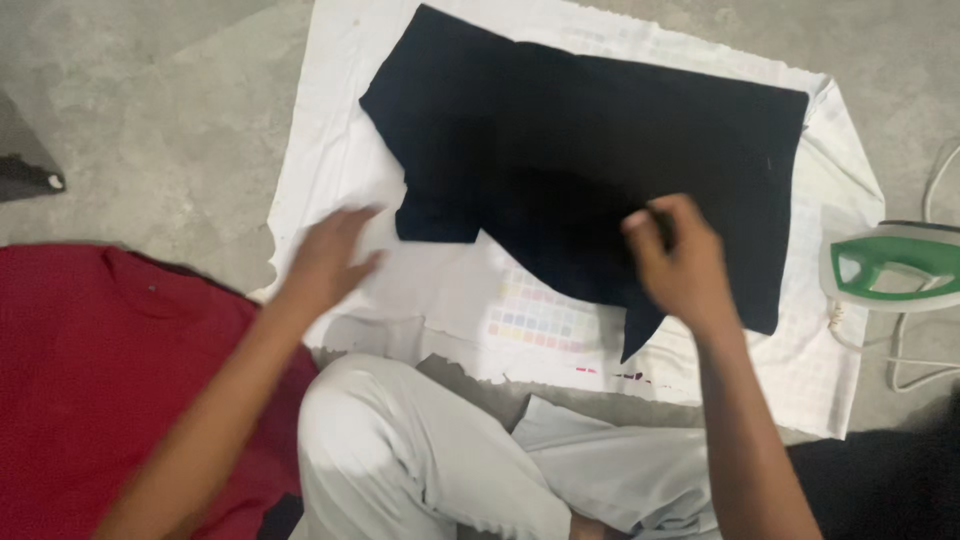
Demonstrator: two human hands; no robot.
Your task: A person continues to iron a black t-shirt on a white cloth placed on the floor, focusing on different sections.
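A black garment [580,150] lies spread on a white cloth [330,150] on the concrete floor. My right hand [680,262] rests on the garment's lower part, fingers curled and pinching the black fabric near its edge. My left hand [328,262] is blurred, fingers apart, over the white cloth just left of the garment's sleeve, holding nothing. My crossed legs in light grey trousers [420,450] fill the lower middle.
A red garment [90,370] lies on the floor at the lower left. A green and white iron [895,265] with its white cord stands at the right edge. A dark object [25,175] sits at the far left. Another dark cloth [890,480] lies at the lower right.
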